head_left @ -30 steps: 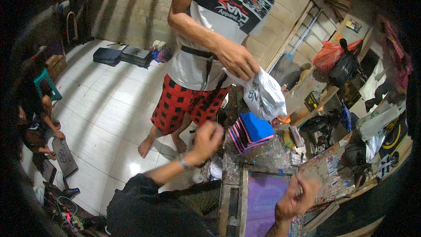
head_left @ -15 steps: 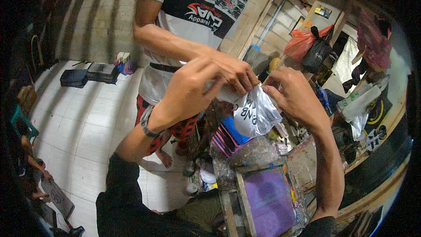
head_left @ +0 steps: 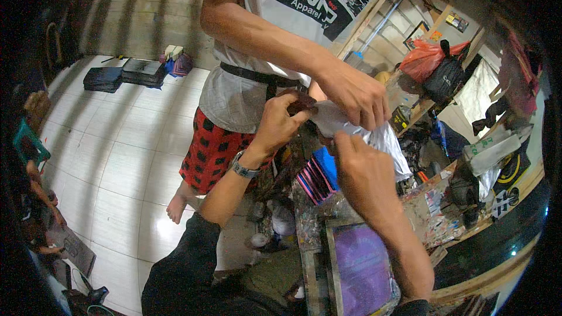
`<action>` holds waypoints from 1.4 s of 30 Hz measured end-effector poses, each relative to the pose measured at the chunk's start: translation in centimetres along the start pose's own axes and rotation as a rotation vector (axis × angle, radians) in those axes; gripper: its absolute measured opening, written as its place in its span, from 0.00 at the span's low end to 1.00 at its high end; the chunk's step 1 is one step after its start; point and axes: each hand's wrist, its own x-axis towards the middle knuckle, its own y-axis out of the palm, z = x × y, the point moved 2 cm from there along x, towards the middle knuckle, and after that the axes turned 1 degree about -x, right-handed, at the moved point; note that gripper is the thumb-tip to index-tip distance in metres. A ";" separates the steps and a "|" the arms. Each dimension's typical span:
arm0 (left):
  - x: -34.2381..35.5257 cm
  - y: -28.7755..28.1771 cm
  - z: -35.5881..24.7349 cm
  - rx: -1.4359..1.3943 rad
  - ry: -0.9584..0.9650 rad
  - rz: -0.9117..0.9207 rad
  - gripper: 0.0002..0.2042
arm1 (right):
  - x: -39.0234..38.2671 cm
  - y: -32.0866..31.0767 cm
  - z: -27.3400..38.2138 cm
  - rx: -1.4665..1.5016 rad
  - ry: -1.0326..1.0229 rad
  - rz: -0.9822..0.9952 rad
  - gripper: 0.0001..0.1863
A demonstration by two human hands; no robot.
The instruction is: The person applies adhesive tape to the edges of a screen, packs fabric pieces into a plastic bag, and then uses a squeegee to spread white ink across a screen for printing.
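A person in a white shirt stands facing me, their hand (head_left: 360, 96) over a white plastic bag (head_left: 395, 152). My left hand (head_left: 281, 118) pinches a small dark reddish piece (head_left: 301, 100) beside the bag's left end. My right hand (head_left: 360, 161) has its fingers curled at the lower edge of the bag, just below the other person's fingers; its fingertips are partly hidden. Under the hands, a stack of blue and pink flat pieces (head_left: 316, 178) lies on a paint-stained bench (head_left: 310, 213), behind a wooden-framed screen (head_left: 360, 266) with a purple surface.
Bags (head_left: 433, 64) hang at the back right above a cluttered shelf (head_left: 468, 193). Dark stacks (head_left: 102, 79) lie on the white tiled floor (head_left: 111, 158). Another person (head_left: 44, 199) at the far left handles a grey board (head_left: 76, 246) near a green stool (head_left: 32, 143).
Both my hands came up to the bag between one second and half a second ago. Since then my right hand has moved down and my left hand now shows a dark piece between its fingers.
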 end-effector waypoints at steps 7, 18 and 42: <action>1.5 -1.1 2.2 -0.182 0.143 0.198 0.10 | 4.8 3.3 2.0 -0.175 0.102 -0.054 0.04; 0.7 -0.1 1.9 -0.181 0.065 0.243 0.10 | 5.3 5.2 1.6 -0.251 0.365 0.086 0.06; 1.2 2.0 0.2 0.025 0.317 0.044 0.12 | 4.2 4.6 -2.0 0.120 0.540 0.115 0.13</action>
